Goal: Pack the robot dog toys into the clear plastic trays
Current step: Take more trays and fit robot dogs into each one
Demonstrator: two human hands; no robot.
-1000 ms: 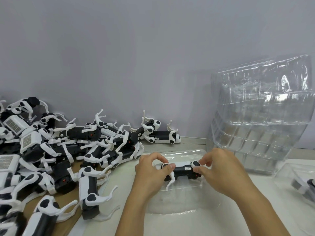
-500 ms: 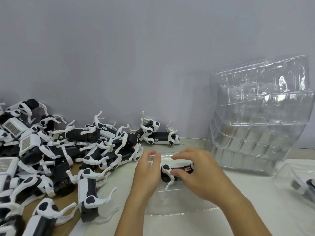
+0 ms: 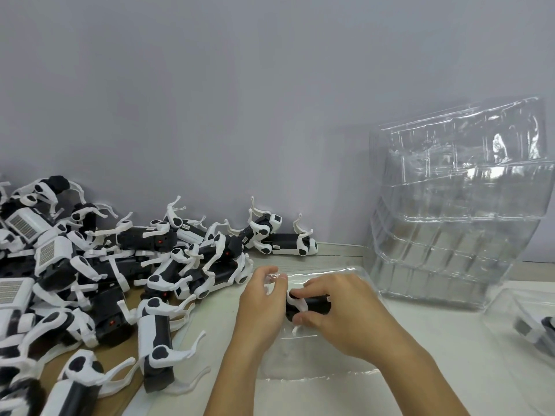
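Observation:
A clear plastic tray (image 3: 306, 367) lies flat on the white table in front of me. Over its far half, my right hand (image 3: 342, 313) grips a small black-and-white robot dog toy (image 3: 309, 304), thumb below and fingers curled over its top. My left hand (image 3: 261, 301) is just left of the toy, its fingertips pinching the tray's far rim near the toy's end. Most of the toy is hidden under my right hand.
A large pile of robot dog toys (image 3: 99, 280) covers the left side, partly on a brown board. A tall stack of clear trays (image 3: 459, 211) leans against the wall at right. Another tray holding a toy (image 3: 537, 325) is at the right edge.
My right hand has slid left over the toy, covering most of it. My left hand has let go of the toy's end and moved up to the tray's rim.

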